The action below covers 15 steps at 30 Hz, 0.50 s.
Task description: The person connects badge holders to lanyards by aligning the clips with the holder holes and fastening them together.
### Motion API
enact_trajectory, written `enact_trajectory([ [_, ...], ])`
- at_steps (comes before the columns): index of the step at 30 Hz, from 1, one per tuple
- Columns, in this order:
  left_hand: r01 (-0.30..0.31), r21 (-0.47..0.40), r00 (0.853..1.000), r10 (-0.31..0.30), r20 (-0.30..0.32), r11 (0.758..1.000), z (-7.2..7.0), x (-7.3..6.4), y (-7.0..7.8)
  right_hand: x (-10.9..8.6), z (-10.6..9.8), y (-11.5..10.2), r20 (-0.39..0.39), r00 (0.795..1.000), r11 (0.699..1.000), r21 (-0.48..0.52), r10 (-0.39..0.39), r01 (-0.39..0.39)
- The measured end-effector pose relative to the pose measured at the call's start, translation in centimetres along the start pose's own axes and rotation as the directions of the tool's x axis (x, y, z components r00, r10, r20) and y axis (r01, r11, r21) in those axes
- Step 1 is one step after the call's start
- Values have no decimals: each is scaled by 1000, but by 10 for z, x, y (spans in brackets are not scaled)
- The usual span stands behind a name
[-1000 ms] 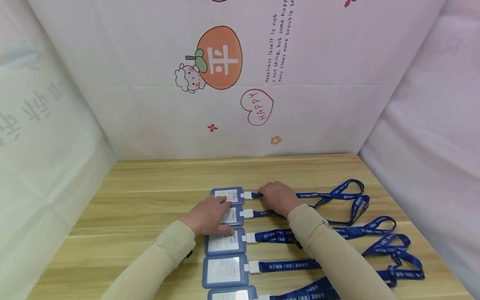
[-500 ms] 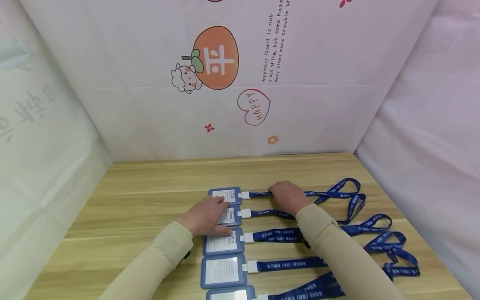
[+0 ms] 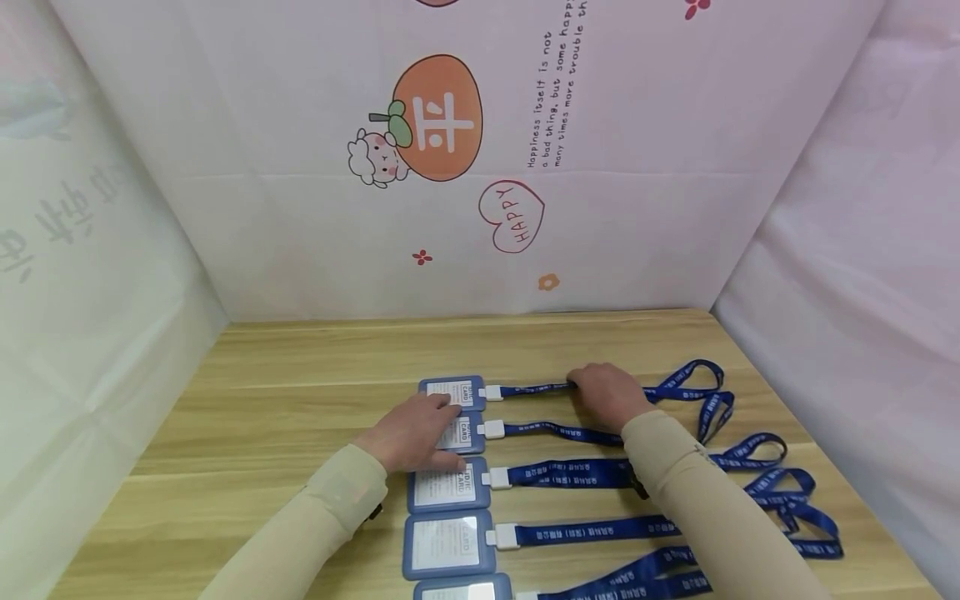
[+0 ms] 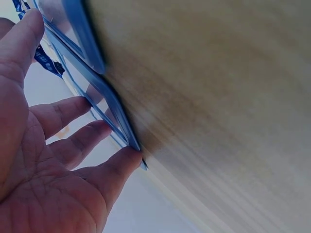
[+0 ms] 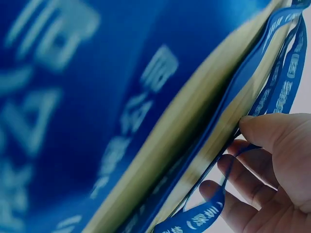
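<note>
Several blue-framed badge holders lie in a column, each with a white clip and a navy printed lanyard stretched to the right. My left hand (image 3: 411, 432) rests with spread fingers over the far badge holder (image 3: 450, 387), the second badge holder (image 3: 462, 432) and the top of the third badge holder (image 3: 448, 493). In the left wrist view its fingertips touch a holder's blue edge (image 4: 114, 104). With thumb and fingers my right hand (image 3: 611, 395) pinches the far lanyard (image 3: 534, 389), partway along the strap. Beyond the hand, the strap ends in a loose loop (image 3: 684, 379).
The second lanyard (image 3: 558, 432) runs under my right wrist. Closer to me are the fourth badge holder (image 3: 447, 546) and another badge holder (image 3: 467, 590) cut off by the frame. The wooden table (image 3: 300, 358) meets a white printed cloth (image 3: 300, 250) at the back.
My right hand has slid to the right along the far lanyard, and the strap between it and the clip now lies straight. My left hand has stayed on the badge holders.
</note>
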<state>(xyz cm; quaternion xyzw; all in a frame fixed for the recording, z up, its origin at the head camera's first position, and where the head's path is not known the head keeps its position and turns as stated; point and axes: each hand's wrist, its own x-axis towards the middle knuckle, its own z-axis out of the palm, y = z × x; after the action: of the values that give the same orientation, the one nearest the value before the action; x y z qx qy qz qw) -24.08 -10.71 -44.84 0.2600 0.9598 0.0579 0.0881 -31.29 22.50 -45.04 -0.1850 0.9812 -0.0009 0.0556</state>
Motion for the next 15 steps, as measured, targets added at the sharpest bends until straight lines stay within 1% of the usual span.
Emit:
enact_trajectory([
  [11,6,-12,1000,-6,2,1000,-1,0,0,-9,0,24,12,998,998,21,57,-57],
  [15,7,-15,1000,-7,4,1000,-2,0,1,-11,1,31,16,998,998,13,68,-68],
])
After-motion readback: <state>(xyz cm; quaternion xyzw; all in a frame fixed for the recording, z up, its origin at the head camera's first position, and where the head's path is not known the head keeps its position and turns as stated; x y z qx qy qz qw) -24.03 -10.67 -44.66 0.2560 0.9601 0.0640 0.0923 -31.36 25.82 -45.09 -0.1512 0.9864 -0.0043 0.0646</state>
